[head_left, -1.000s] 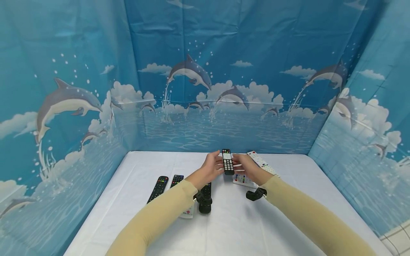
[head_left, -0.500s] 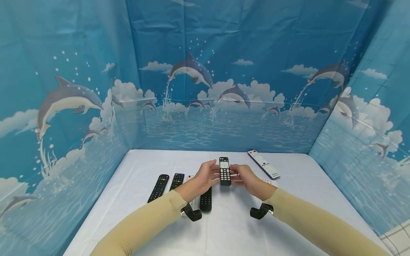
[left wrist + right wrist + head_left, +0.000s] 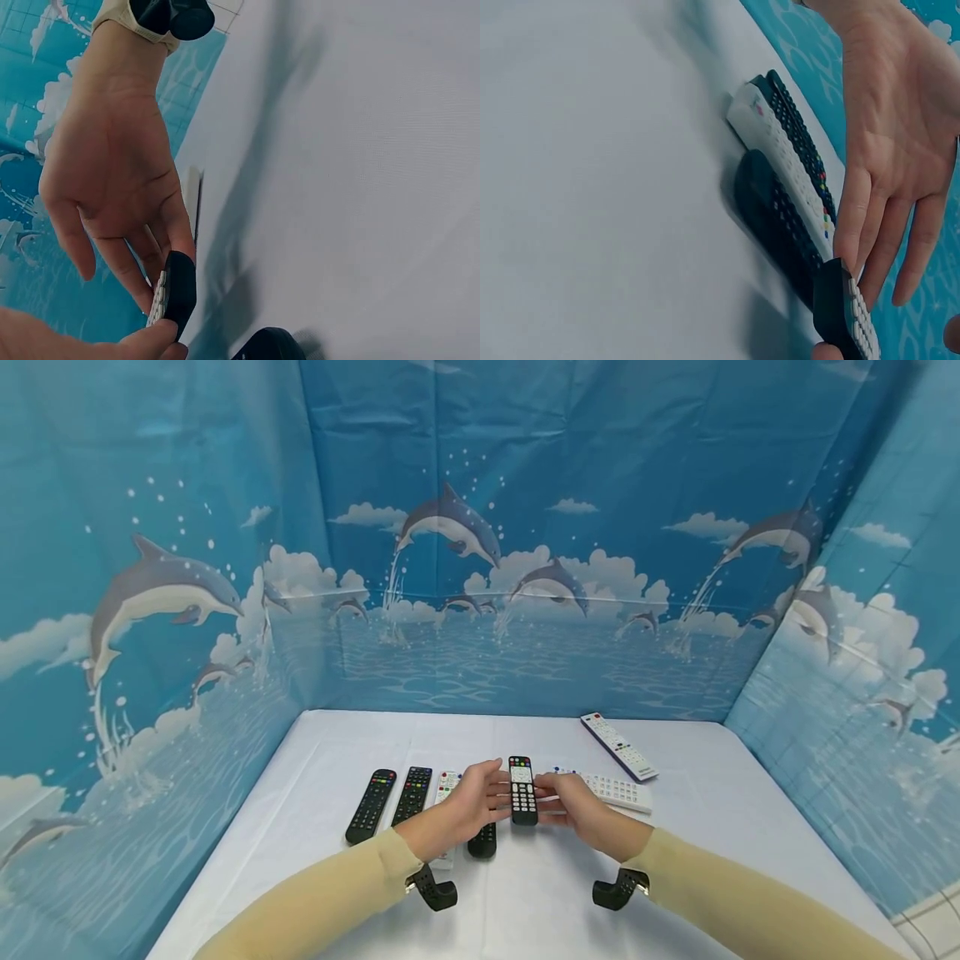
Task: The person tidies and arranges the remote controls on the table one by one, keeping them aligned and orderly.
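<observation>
A small black remote control [image 3: 522, 793] with pale buttons is held between the fingertips of both hands, slightly above the white table. My left hand [image 3: 471, 795] supports its left side with extended fingers. From the opposite side, my right hand [image 3: 588, 814] touches it, fingers also fairly straight. In the left wrist view the remote [image 3: 178, 292] is seen edge-on, with the right palm [image 3: 116, 161] behind it. The right wrist view shows the remote's end [image 3: 838, 311] by the left hand's fingertips, and a long black remote [image 3: 776, 225] lying below.
Left of the hands lie two black remotes [image 3: 371, 807] and a white remote [image 3: 447, 783], partly behind the left hand. Another black remote [image 3: 483, 842] lies under that hand. To the right are a white remote [image 3: 618, 792] and a slanted white one with dark edges [image 3: 618, 747].
Both hands have drawn the black remote nearer to me and slightly left, holding it between them throughout. The white remote behind the right hand shows more now.
</observation>
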A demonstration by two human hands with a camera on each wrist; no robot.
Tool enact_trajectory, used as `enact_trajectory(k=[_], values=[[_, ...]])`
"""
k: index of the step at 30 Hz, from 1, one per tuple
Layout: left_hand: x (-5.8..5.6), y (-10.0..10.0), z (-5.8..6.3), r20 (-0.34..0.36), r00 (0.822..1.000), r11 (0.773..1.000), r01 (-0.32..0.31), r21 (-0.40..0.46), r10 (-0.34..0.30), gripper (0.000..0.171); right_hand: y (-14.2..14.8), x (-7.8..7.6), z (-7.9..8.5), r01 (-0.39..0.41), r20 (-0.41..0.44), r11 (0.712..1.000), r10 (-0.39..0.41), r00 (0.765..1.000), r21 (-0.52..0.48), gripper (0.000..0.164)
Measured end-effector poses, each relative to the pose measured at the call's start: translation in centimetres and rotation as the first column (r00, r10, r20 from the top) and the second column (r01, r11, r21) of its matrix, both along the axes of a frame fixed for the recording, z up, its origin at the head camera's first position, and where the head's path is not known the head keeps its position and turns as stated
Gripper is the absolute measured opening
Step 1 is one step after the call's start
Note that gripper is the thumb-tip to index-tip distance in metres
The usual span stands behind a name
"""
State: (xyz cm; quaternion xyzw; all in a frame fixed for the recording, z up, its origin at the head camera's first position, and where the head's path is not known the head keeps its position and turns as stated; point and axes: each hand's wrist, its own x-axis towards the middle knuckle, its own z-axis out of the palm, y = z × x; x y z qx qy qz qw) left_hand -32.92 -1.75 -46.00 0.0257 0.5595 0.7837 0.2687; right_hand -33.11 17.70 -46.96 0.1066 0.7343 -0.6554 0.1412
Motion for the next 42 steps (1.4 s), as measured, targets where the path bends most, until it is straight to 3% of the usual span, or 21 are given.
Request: enact_trajectory(k=[9, 18, 34, 42], values=[[1.1, -0.3, -0.6, 0.035, 0.999, 0.999, 0.017, -0.043, -0.015, 0.077, 0.0, 1.9, -0.9, -0.022, 0.014, 0.999, 0.023, 1.000, -0.043, 0.040], [2.0, -0.7, -1.2, 0.079, 0.996, 0.999, 0.041, -0.035, -0.038, 0.076, 0.0, 3.2, -1.9, -0.024, 0.083, 0.999, 0.028, 0.996, -0.047, 0.042], [1.5, -0.5, -0.1, 0.186, 0.979, 0.995, 0.090, -0.046, -0.080, 0.073, -0.2, 3.8, -2.1, -0.023, 0.109, 0.999, 0.026, 0.994, -0.032, 0.039], [1.4, -0.3, 0.2, 0.211, 0.975, 0.997, 0.074, -0.032, -0.066, 0.071, -0.3, 3.9, -1.9, -0.038, 0.104, 0.999, 0.041, 0.994, -0.037, 0.042]])
